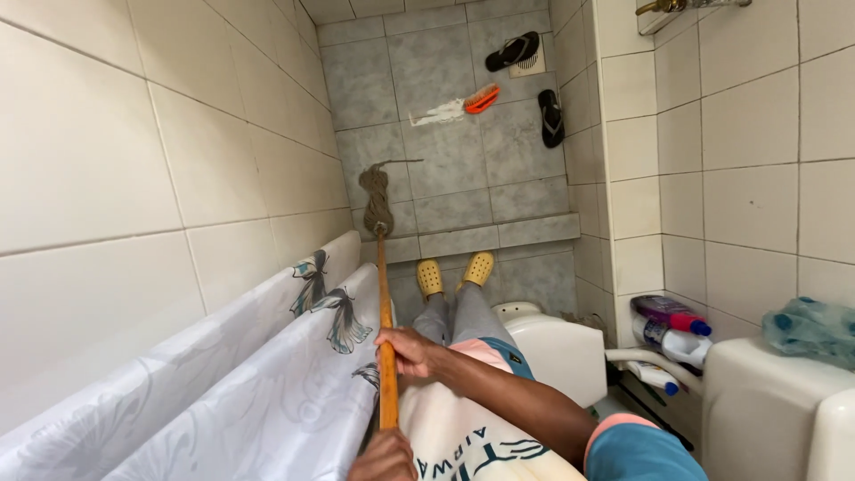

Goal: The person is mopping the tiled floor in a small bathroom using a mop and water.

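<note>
My right hand (407,350) is closed around the wooden mop handle (385,312) about halfway up. My left hand (385,460) grips the same handle lower in the picture, at the bottom edge. The handle runs straight down to a grey-brown string mop head (377,194), which rests on the grey tiled floor (463,169) of the shower area past a low tiled step. My feet in yellow clogs (454,272) stand just before that step.
A white shower curtain with butterfly prints (267,383) hangs bunched at the left along the white tiled wall. An orange brush (482,98), a white rag and two black flip-flops (550,118) lie on the far floor. A white toilet (557,347), cleaning bottles (670,330) and a bluish plastic bag (815,330) are at the right.
</note>
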